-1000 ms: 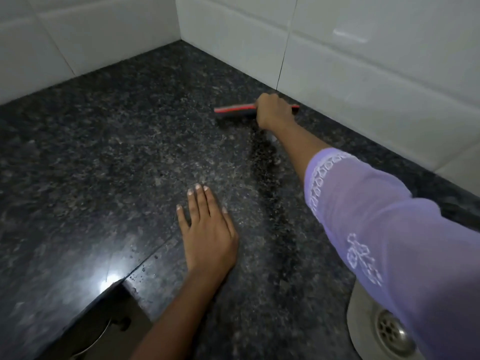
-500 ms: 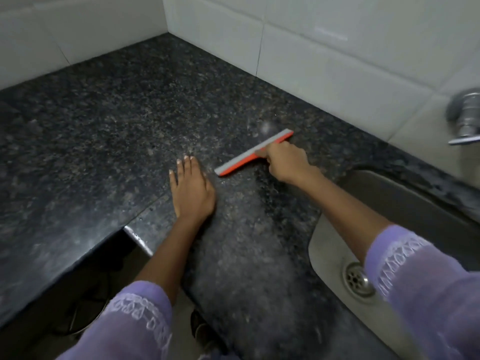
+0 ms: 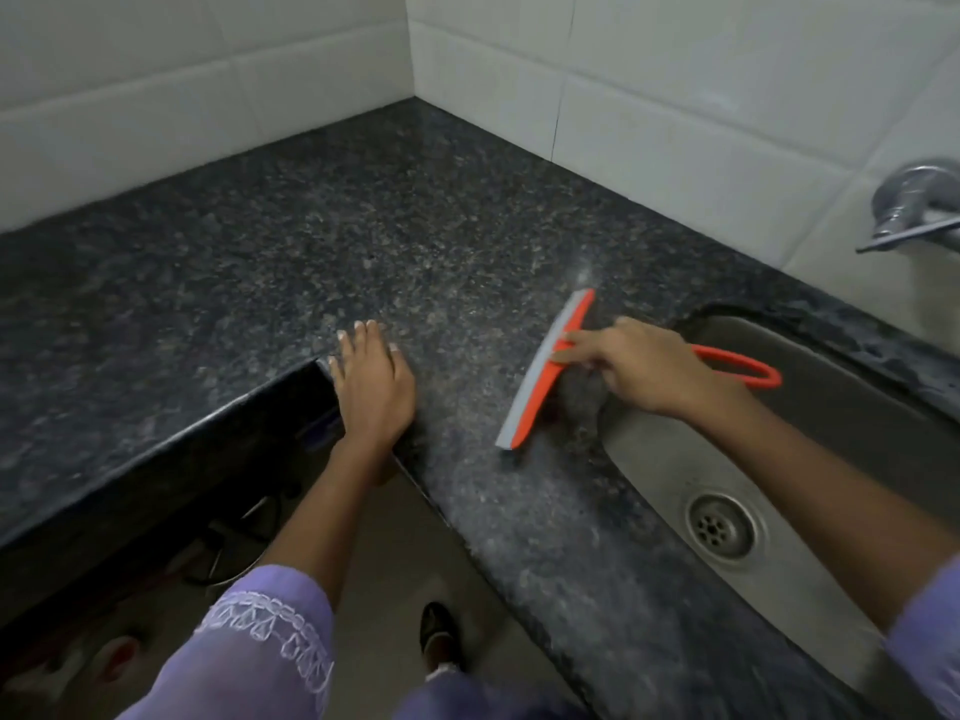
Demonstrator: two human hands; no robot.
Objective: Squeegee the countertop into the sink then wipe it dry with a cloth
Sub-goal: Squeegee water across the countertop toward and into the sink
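My right hand (image 3: 644,366) grips the orange squeegee (image 3: 540,379) by its handle, whose loop end sticks out over the sink (image 3: 670,459). The grey blade rests on the dark speckled granite countertop (image 3: 322,236), a short way left of the sink's rim. My left hand (image 3: 374,381) lies flat, palm down, at the counter's inner corner, holding nothing. No cloth is in view.
White tiled walls (image 3: 649,96) close the counter at the back and right. A metal tap (image 3: 914,210) juts out at the far right above the sink. The drain (image 3: 719,527) sits in the basin. Below the counter edge are the floor and my foot (image 3: 439,636).
My right hand has drawn the squeegee from the back wall across the counter to just beside the sink. My left hand stayed flat on the counter; my view swung right and down.
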